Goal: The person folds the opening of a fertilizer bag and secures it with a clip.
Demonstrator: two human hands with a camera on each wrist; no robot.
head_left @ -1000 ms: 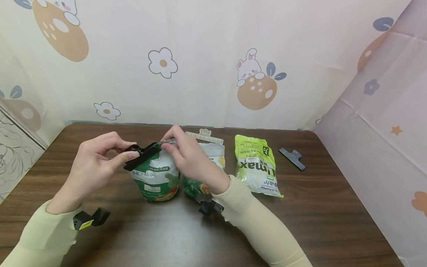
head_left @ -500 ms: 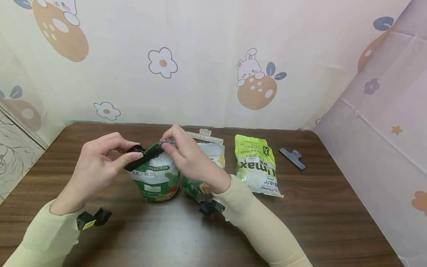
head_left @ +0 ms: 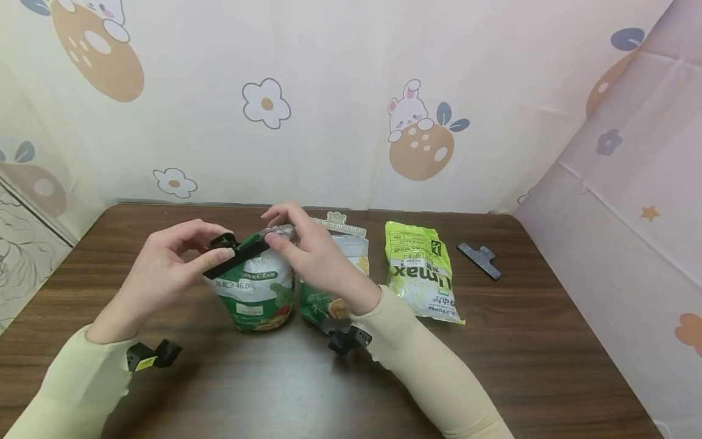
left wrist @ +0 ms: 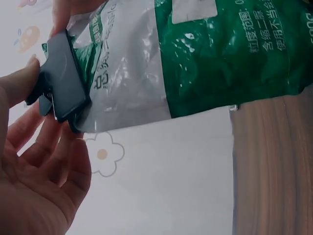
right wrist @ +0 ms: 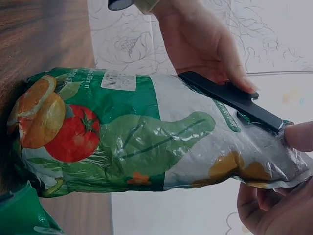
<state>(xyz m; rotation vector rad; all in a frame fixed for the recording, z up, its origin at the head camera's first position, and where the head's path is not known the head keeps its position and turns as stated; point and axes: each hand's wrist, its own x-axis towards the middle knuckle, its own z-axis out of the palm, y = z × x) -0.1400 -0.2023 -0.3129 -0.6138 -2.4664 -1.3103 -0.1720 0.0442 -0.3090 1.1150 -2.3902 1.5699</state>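
Currently, both hands are working at the top edge of one green-and-white bag (head_left: pixel 253 296), which is standing on the dark wood-grain surface (head_left: pixel 236 393) below and between them. The left hand (head_left: pixel 159 259) is gripping the lever side of a black bag clip (head_left: pixel 241 256): the thumb is pressing the near lever, and the fingers are curling behind it. The clip bar is lying obliquely across the bag top, its end nearer the right hand sitting higher. Whether the clip is closing fully on the film cannot be told. The right hand (head_left: pixel 314 256) is pinching the gathered top corner of the bag, thumb in front and fingers behind, with the thumb tip touching the end of the clip bar. The bag front is showing a printed tomato, cut orange and leafy vegetable.

Just beside this bag, a second green-and-white pouch (head_left: pixel 317 303) is resting partly hidden behind the right hand and wrist; a cream ruler-marked clip (head_left: pixel 337 225) is spanning its top. Right of the right hand, a lime-green-and-white packet (head_left: pixel 419 274) is lying on the surface. Farther right, well apart from both hands, a grey clip (head_left: pixel 480 261) is lying obliquely. Beyond the hands, a printed curtain (head_left: pixel 340 128) is hanging.
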